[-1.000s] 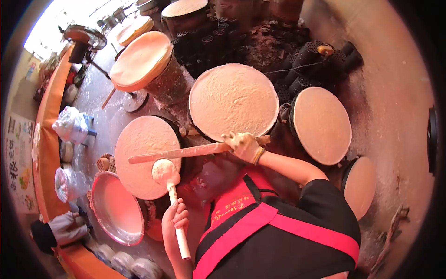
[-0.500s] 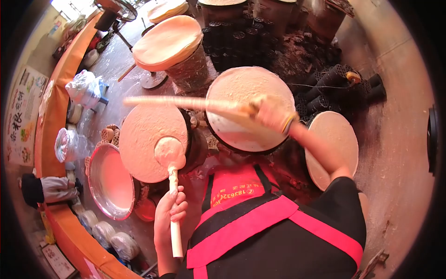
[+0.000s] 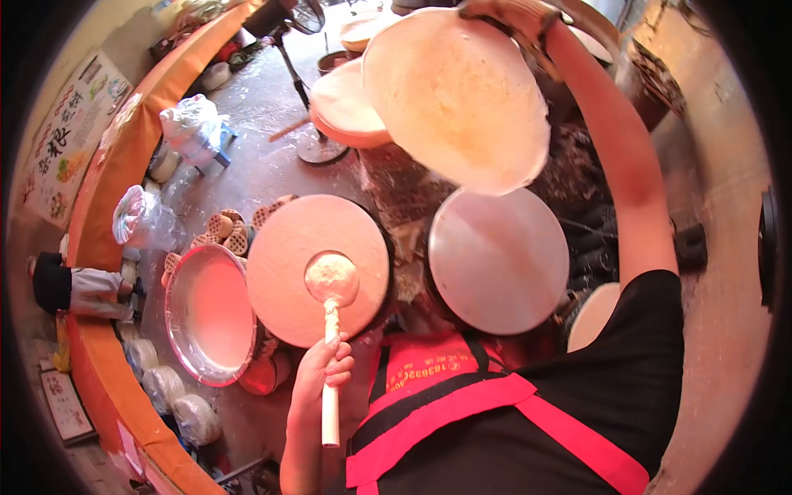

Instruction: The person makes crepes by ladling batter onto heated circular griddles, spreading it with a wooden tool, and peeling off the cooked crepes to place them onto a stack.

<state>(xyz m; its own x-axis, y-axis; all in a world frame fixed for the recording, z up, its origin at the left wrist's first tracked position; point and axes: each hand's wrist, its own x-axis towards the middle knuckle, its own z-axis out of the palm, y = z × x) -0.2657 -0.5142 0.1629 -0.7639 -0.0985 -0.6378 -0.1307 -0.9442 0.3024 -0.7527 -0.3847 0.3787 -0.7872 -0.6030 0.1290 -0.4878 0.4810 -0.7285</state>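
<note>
My left hand is wrapped round the pale handle of a batter-coated ladle. The ladle's round head rests on the pale batter layer covering the left griddle. At the top, my gloved right hand is closed on the upper edge of a large thin pancake. This pancake hangs in the air, with its lower edge over the far rim of the bare grey griddle. Part of it hides a stack of flat pancakes behind.
A wide basin of batter stands left of the left griddle. Another covered griddle is partly behind my right arm. Perforated briquettes, a fan stand and a bagged stool are around. A person stands beyond the orange counter.
My right hand has moved up and away, and the pancake is now off the middle griddle. The long stick it held is out of sight. My left hand still holds the ladle on the batter.
</note>
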